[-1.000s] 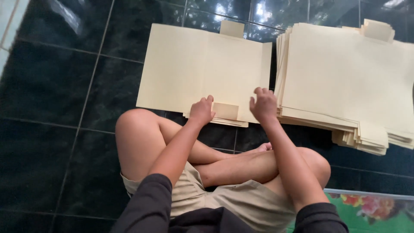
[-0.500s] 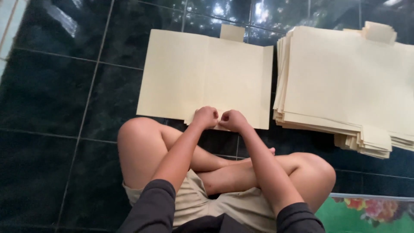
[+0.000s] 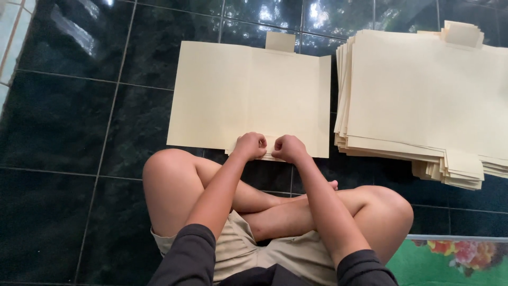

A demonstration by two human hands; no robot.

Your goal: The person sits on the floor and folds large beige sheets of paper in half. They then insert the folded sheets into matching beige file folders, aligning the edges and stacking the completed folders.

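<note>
A person seated cross-legged on the dark green glossy tiled floor presses both fists side by side on the near edge of a flat cream-coloured cardboard sheet — left hand and right hand nearly touching, fingers curled tight onto a folded bottom flap. The sheet lies at twelve o'clock from the fingers, long axis left to right; a stack of matching cream sheets sits at two o'clock.

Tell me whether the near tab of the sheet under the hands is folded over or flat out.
Folded over: no tab juts past the near edge of the sheet, unlike the far tab; both fists press there.
</note>
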